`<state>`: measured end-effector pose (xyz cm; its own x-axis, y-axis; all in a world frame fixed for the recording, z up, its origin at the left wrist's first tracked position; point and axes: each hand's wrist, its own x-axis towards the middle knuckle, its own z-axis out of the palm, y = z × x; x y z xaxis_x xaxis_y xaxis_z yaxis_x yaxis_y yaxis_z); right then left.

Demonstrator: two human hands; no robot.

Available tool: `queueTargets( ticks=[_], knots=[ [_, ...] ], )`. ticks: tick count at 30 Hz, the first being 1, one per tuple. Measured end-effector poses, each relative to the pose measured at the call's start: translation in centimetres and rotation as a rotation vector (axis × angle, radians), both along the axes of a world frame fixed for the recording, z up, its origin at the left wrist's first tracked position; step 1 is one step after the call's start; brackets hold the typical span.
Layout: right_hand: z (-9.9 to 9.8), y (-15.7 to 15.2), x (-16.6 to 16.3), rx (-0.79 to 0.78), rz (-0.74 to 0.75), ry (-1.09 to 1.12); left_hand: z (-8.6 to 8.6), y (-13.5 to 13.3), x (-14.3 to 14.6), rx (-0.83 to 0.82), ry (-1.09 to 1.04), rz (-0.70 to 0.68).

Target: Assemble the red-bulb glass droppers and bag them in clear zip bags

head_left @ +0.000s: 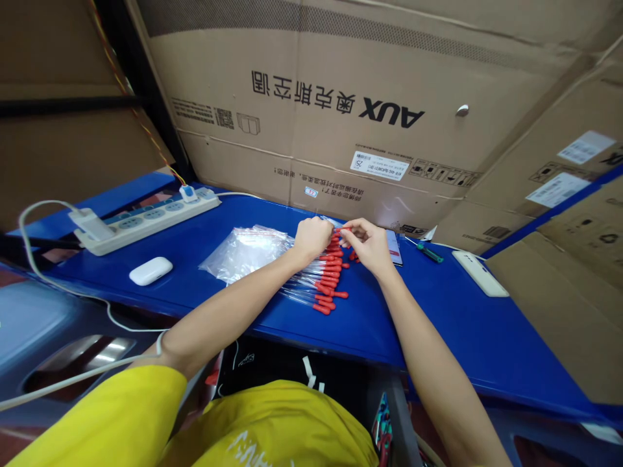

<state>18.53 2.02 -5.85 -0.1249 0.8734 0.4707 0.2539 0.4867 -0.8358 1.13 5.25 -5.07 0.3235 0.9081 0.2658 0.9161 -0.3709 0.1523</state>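
A row of clear droppers with red rubber bulbs (331, 279) lies on the blue table (438, 324). My left hand (311, 237) is closed in a fist at the far end of the row, gripping a dropper or its wrapping; I cannot make out which. My right hand (368, 243) pinches a red-bulbed dropper (343, 229) just right of the left hand. A pile of clear plastic bags (246, 250) lies left of the row, under my left forearm.
A white power strip (146, 217) with a plugged adapter sits at the back left, a white earbud case (150, 270) nearer. A phone (394, 246), green screwdriver (431, 253) and white remote (479, 272) lie to the right. Cardboard boxes (341, 97) wall the back.
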Motion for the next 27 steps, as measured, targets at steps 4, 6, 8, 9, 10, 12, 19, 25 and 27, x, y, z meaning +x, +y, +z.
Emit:
queueTargets(
  ticks=[4,6,8,9,10,12,19,25,27],
  knots=[
    [-0.23,0.23,0.11,-0.01,0.016,0.007,0.12,0.22,-0.13,-0.016,-0.026,0.028],
    [-0.18,0.23,0.2,-0.002,0.013,0.014,0.18,0.31,-0.22,-0.01,-0.027,0.035],
    [-0.06,0.18,0.27,0.014,0.008,0.019,0.21,0.32,-0.29,-0.005,-0.02,0.032],
    [0.0,0.13,0.29,0.021,0.006,0.019,0.22,0.3,-0.32,-0.005,-0.014,0.028],
    [0.06,0.09,0.3,0.024,0.003,0.016,0.22,0.27,-0.34,-0.004,-0.007,0.021],
    [0.15,0.0,0.3,0.021,-0.006,0.009,0.21,0.17,-0.36,-0.003,0.004,0.009],
    [0.2,-0.17,0.16,0.011,-0.022,0.006,0.13,-0.13,-0.31,-0.001,0.009,-0.012],
    [0.4,-0.29,0.09,0.019,-0.016,0.002,0.02,-0.09,-0.26,-0.001,0.006,-0.015],
    [0.46,-0.31,0.11,0.015,-0.018,-0.009,-0.02,-0.04,-0.24,0.001,0.005,-0.016]
  ],
)
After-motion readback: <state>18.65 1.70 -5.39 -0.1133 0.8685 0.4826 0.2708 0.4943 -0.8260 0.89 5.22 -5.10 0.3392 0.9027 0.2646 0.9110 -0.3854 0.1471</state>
